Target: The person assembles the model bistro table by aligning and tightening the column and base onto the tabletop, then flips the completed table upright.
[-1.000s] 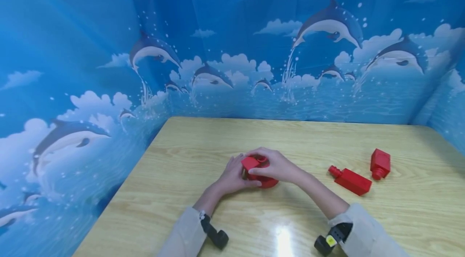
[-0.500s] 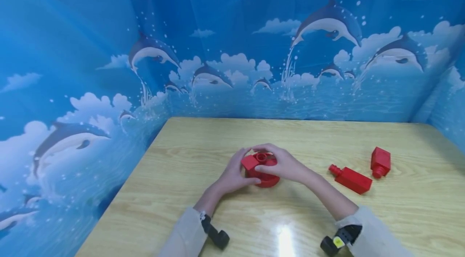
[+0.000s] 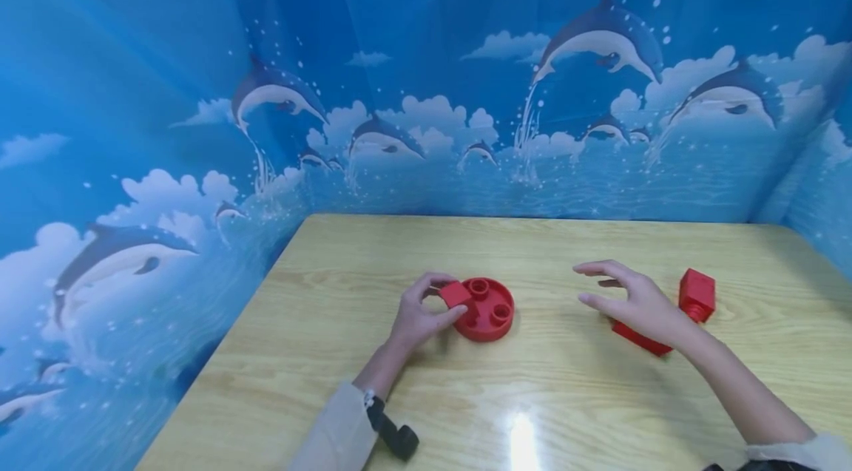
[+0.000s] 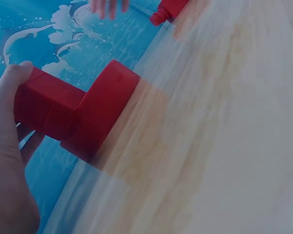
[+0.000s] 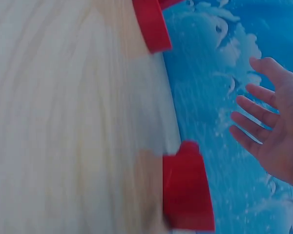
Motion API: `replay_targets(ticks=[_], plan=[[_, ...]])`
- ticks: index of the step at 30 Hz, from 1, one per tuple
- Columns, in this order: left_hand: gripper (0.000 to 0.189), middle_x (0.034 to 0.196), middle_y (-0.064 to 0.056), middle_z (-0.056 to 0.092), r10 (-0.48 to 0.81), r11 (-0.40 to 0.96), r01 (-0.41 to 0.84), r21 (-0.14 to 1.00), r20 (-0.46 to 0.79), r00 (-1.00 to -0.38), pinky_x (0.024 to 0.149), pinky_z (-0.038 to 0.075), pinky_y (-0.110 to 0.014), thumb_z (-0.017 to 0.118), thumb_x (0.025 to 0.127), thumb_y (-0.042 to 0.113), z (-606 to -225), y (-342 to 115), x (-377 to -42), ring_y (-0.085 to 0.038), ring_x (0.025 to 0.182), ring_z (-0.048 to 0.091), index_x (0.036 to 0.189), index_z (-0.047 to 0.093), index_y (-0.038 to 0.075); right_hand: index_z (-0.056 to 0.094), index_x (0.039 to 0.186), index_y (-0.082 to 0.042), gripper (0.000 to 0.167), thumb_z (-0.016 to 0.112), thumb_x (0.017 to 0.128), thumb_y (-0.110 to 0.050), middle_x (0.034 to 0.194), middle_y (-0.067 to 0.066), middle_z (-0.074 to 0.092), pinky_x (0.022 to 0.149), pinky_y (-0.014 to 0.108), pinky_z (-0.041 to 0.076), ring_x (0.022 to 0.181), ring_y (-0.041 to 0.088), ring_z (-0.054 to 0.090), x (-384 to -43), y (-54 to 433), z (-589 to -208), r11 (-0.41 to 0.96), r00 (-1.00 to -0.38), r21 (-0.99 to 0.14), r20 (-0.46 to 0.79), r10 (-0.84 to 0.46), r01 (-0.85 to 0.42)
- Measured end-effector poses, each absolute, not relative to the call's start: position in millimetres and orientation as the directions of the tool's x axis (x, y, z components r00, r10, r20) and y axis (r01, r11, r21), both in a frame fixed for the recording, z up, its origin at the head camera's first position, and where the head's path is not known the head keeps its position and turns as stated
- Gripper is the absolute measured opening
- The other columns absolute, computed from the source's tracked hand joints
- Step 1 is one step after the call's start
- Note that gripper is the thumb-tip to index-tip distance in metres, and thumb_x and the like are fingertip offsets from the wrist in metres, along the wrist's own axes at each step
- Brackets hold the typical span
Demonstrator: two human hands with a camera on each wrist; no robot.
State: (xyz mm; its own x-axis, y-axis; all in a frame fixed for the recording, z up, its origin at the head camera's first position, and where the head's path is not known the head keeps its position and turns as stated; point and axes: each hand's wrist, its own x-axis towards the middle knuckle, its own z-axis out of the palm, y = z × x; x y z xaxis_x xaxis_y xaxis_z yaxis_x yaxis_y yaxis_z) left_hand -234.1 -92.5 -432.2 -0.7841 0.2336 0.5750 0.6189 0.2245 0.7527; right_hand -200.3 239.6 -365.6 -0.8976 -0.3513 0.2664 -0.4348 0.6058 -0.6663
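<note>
My left hand [image 3: 414, 319] pinches a red square block [image 3: 455, 293] between thumb and fingers. It stands upright on the left side of a round red base [image 3: 489, 336] that has several ring sockets. In the left wrist view, the block [image 4: 49, 105] meets the base [image 4: 107, 102] end-on, and the base sits on the table. My right hand [image 3: 642, 305], fingers spread and holding nothing, hovers over a red peg-ended block [image 3: 640, 338] lying on its side and partly hides it. The right wrist view shows that hand [image 5: 281, 126] apart from a red block [image 5: 186, 195].
Another red peg-ended block [image 3: 697, 293] is just beyond the right hand. Everything is on a light wooden table [image 3: 373, 256]. A blue dolphin-print curtain [image 3: 426, 49] rises behind the table and along its left side.
My right hand has left the round base and moved right, over the lying red block, opening out. My left hand stays at the base, its fingers now drawn in round the square block.
</note>
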Motion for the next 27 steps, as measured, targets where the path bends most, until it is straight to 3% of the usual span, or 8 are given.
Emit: replay_targets(ticks=[5,10,14,16,17,22,27], plan=[[0.043,0.110,0.000,0.061,0.193,0.169,0.530,0.831,0.500,-0.844,0.085,0.048,-0.037,0.075,0.077,0.016,-430.6,-91.7,-234.5,-0.017,0.099,0.056,0.116,0.059,0.005,0.052,0.125,-0.005,0.045,0.066,0.086,-0.023,0.120,0.013,0.053,0.080,0.022,0.048,0.103,0.032,0.049,-187.8,270.8,-373.7,0.692,-0.920,-0.606,0.261,-0.292,-0.392],[0.044,0.117,-0.011,0.058,0.160,0.047,0.357,0.933,0.345,-0.925,0.089,0.045,-0.029,0.070,0.080,0.011,-419.7,-90.1,-231.3,-0.024,0.106,0.054,0.121,0.055,0.003,0.054,0.122,-0.003,0.044,0.068,0.084,-0.020,0.118,0.017,0.052,0.075,0.025,0.050,0.101,0.036,0.050,-181.1,292.4,-384.5,0.729,-0.926,-0.572,0.259,-0.273,-0.375],[0.046,0.120,-0.016,0.055,0.151,-0.018,0.298,0.954,0.297,-0.943,0.090,0.045,-0.029,0.069,0.082,0.009,-414.4,-89.8,-230.2,-0.028,0.111,0.052,0.123,0.051,-0.003,0.053,0.121,-0.001,0.045,0.070,0.083,-0.018,0.118,0.020,0.051,0.077,0.047,0.049,0.100,0.040,0.048,-179.9,303.0,-392.0,0.734,-0.929,-0.569,0.249,-0.276,-0.370],[0.047,0.120,-0.016,0.055,0.150,-0.026,0.300,0.953,0.301,-0.942,0.090,0.045,-0.030,0.069,0.081,0.008,-415.3,-90.4,-231.6,-0.027,0.110,0.052,0.123,0.051,-0.003,0.054,0.120,0.000,0.045,0.071,0.082,-0.018,0.117,0.021,0.052,0.075,0.052,0.047,0.100,0.039,0.048,-180.1,305.7,-395.1,0.740,-0.929,-0.562,0.249,-0.274,-0.370],[0.047,0.120,-0.017,0.055,0.152,-0.026,0.302,0.953,0.303,-0.941,0.090,0.045,-0.031,0.069,0.081,0.007,-411.9,-90.4,-229.5,-0.028,0.110,0.052,0.123,0.050,-0.004,0.054,0.120,0.000,0.045,0.071,0.082,-0.017,0.116,0.021,0.052,0.075,0.052,0.047,0.099,0.040,0.049,-180.4,306.7,-396.7,0.741,-0.929,-0.561,0.252,-0.273,-0.370],[0.047,0.118,-0.018,0.055,0.148,-0.016,0.300,0.954,0.299,-0.943,0.090,0.045,-0.032,0.069,0.080,0.002,-402.8,-89.5,-223.3,-0.029,0.110,0.052,0.123,0.050,-0.004,0.056,0.117,-0.002,0.046,0.074,0.078,-0.018,0.111,0.017,0.056,0.068,0.022,0.049,0.093,0.032,0.053,-180.8,310.8,-407.9,0.765,-0.928,-0.531,0.273,-0.252,-0.364],[0.047,0.122,-0.019,0.053,0.170,-0.020,0.309,0.951,0.308,-0.936,0.090,0.045,-0.030,0.066,0.082,0.002,-403.9,-89.1,-223.8,-0.030,0.112,0.050,0.125,0.049,-0.004,0.056,0.119,-0.003,0.048,0.074,0.079,-0.023,0.112,0.018,0.056,0.066,0.027,0.047,0.092,0.029,0.050,-177.3,310.6,-418.4,0.789,-0.946,-0.529,0.250,-0.206,-0.312]])
